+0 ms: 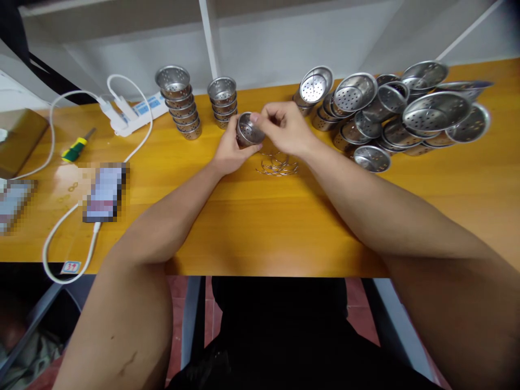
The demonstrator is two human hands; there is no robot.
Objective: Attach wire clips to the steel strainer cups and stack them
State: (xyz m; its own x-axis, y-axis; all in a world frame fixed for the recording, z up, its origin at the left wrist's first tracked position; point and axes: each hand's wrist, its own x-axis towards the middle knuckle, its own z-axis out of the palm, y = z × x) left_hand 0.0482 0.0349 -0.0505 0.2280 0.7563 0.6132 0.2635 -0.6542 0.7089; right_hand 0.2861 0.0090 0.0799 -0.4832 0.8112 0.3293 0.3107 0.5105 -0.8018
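Observation:
My left hand [232,146] wraps round a small perforated metal cup [248,131], its mouth tilted up toward me. At the cup's right rim, my right hand [286,127] has its thumb and forefinger pinched together; whatever lies between them is too small to make out. Below the hands, several thin curved metal wires [278,167] lie in a loose heap on the wooden table [252,227]. Just behind the held cup stands a short stack of similar cups [222,103], and a taller stack [179,103] rises to its left.
Many perforated cups [402,119] crowd the table's right side, several tipped over. On the left lie a power strip [140,115] with white cables, a yellow-green screwdriver [76,149], a phone [105,192] on a cable and a brown box [20,142]. A wall borders the back edge.

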